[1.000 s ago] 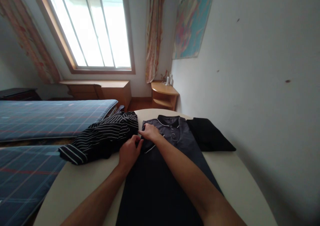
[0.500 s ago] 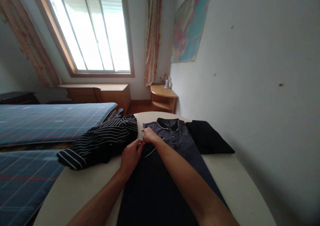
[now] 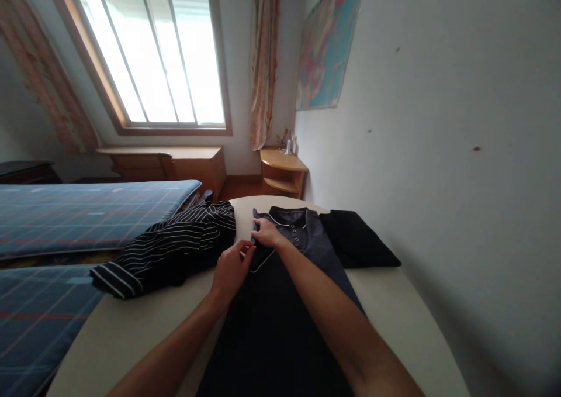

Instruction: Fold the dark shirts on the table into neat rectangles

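Observation:
A dark polo shirt (image 3: 284, 303) lies flat, front up, its buttoned collar at the far end. Its left sleeve area is folded inward, with a white-edged cuff showing on the chest. My left hand (image 3: 233, 263) pinches the shirt's left edge between thumb and fingers. Just beyond it, my right hand (image 3: 265, 233) reaches across the shirt and grips the same edge near the shoulder, where the cloth stands up slightly. To the left lies a crumpled black-and-white striped garment (image 3: 175, 242). On the right is a folded black garment (image 3: 362, 239).
A pale round table (image 3: 407, 327) bears the clothes. Blue plaid mattresses (image 3: 87, 216) lie along its left side, and a white wall (image 3: 460, 210) rises at the right. Behind are a wooden desk (image 3: 197, 163) and a corner shelf (image 3: 284, 162).
My right hand has drawn slightly inward, and the shirt's edge near the shoulder now stands up off the table. My left hand stays at the edge. The view has shifted slightly right.

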`<action>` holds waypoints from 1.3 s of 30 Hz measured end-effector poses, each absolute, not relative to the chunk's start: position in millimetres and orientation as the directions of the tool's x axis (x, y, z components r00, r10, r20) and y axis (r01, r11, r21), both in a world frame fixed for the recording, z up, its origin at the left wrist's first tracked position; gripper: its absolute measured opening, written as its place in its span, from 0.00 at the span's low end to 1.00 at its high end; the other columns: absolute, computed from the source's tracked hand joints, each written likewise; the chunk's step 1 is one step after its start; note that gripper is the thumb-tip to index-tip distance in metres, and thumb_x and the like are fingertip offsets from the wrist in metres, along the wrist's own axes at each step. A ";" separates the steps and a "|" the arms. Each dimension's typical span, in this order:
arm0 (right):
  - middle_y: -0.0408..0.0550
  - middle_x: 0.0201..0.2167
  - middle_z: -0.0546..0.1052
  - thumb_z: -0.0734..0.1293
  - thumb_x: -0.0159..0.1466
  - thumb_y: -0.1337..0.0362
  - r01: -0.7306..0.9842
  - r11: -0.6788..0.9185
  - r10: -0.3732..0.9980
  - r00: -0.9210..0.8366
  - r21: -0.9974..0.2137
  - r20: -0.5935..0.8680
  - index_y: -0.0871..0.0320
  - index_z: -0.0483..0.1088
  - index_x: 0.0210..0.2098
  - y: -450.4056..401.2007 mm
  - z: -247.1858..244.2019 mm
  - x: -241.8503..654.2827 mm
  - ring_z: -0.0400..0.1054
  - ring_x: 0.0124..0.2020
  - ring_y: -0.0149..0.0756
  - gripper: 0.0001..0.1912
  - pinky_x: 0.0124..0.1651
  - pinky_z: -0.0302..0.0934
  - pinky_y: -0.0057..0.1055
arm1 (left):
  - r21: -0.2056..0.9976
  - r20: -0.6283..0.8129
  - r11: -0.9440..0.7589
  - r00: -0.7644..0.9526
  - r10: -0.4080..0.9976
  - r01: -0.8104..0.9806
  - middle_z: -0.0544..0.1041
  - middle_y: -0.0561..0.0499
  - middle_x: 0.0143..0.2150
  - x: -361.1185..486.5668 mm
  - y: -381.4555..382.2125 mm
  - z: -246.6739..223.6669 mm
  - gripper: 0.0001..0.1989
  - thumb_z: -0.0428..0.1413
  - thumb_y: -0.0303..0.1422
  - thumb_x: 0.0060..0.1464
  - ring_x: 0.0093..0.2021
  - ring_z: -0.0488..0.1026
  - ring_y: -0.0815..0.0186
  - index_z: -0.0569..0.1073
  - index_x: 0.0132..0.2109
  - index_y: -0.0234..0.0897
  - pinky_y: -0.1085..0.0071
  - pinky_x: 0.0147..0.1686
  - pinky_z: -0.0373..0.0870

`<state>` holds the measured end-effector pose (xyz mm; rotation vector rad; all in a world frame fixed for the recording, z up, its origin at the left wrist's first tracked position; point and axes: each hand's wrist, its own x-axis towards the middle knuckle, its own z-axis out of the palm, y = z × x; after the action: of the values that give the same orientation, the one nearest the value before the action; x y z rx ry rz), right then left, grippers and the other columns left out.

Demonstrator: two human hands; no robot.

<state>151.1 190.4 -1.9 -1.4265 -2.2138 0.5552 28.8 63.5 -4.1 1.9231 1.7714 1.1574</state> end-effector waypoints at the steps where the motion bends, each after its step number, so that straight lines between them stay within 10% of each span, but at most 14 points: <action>1: 0.57 0.62 0.69 0.67 0.60 0.68 0.728 0.387 0.917 -0.366 -0.565 0.156 0.66 0.67 0.62 191.6 0.3 156.7 0.63 0.63 0.39 0.30 0.65 0.54 0.27 | 0.698 0.357 -0.215 -0.071 0.931 0.683 0.79 0.54 0.34 33.1 64.0 -1.6 0.08 0.54 0.38 0.62 0.29 0.75 0.66 0.75 0.42 0.41 0.71 0.32 0.65; 15: 0.55 0.62 0.70 0.66 0.55 0.72 0.654 0.375 0.923 -0.326 -0.657 0.202 0.65 0.66 0.62 197.8 -8.5 247.3 0.62 0.64 0.43 0.35 0.67 0.53 0.35 | 0.750 0.258 -0.308 0.170 0.951 0.586 0.80 0.52 0.41 127.0 61.8 -3.4 0.08 0.53 0.31 0.61 0.34 0.77 0.65 0.72 0.47 0.41 0.70 0.38 0.70; 21: 0.61 0.63 0.67 0.69 0.57 0.68 0.672 0.357 0.931 -0.308 -0.649 0.194 0.66 0.67 0.61 188.6 -14.9 258.0 0.61 0.64 0.47 0.32 0.66 0.55 0.39 | 0.450 0.398 -0.481 0.314 0.862 0.752 0.73 0.44 0.59 130.9 48.3 -16.2 0.13 0.53 0.28 0.61 0.61 0.67 0.56 0.73 0.53 0.36 0.60 0.62 0.61; 28: 0.55 0.54 0.74 0.63 0.65 0.65 0.806 0.394 0.918 -0.318 -0.442 0.238 0.58 0.76 0.51 145.3 0.1 275.4 0.71 0.51 0.42 0.17 0.57 0.62 0.36 | 0.289 0.139 -0.357 0.329 0.934 0.888 0.52 0.39 0.73 114.4 44.3 -33.5 0.31 0.43 0.45 0.68 0.73 0.45 0.52 0.55 0.70 0.32 0.52 0.69 0.48; 39: 0.56 0.74 0.43 0.50 0.71 0.44 0.918 0.274 0.943 -0.315 -0.286 -0.106 0.55 0.47 0.72 113.6 -18.1 271.6 0.31 0.74 0.55 0.36 0.69 0.29 0.59 | 0.282 0.100 -0.431 0.420 0.902 0.857 0.50 0.40 0.74 91.8 86.3 -35.5 0.35 0.44 0.50 0.66 0.74 0.42 0.54 0.56 0.70 0.31 0.53 0.70 0.44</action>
<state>271.6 113.6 -18.1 -1.7865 -2.4389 0.4546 91.8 86.3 -35.5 2.4844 1.5580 0.3513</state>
